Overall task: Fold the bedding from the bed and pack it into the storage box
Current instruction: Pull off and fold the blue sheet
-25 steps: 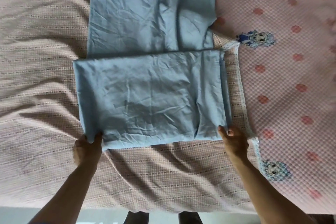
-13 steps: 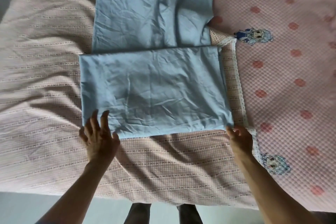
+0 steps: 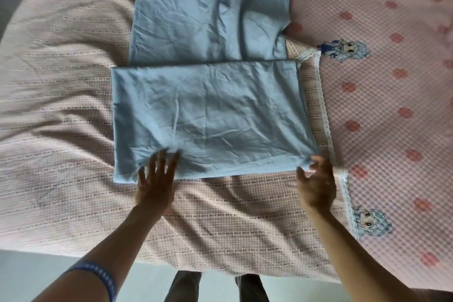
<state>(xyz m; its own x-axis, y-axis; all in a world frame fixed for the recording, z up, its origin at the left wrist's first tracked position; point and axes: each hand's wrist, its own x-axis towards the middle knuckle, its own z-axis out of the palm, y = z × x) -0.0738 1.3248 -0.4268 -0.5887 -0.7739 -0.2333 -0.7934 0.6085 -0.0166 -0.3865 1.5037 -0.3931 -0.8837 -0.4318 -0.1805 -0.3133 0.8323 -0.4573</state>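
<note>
A light blue sheet [image 3: 210,115] lies on the bed [image 3: 61,105], its near part folded back over itself into a creased rectangle. The rest of the same cloth stretches away beyond the fold toward the top of the view. The folded rectangle rests on a beige checked blanket [image 3: 220,223] that covers the left and middle of the bed.

The left hand [image 3: 155,184] lies palm down at the near edge of the folded sheet, toward its left corner. Its fingers [image 3: 171,162] are straight and spread, with the tips resting on the blue cloth; they grip nothing. The right hand [image 3: 317,186] sits at the near right corner of the fold. Its fingers are loosely extended and slightly blurred, the tips touching or just beside the corner of the sheet, and they do not curl round it.

To the right, a pink quilted cover [image 3: 392,105] with red spots overlaps the blanket, bordered by a white lace trim [image 3: 323,110]. Two cartoon figures [image 3: 343,50] with pale blue hair are printed near that trim. A blue wristband [image 3: 103,277] circles the left forearm. The person's dark trouser legs [image 3: 186,287] stand on the pale floor [image 3: 36,274] at the bed's near edge.
</note>
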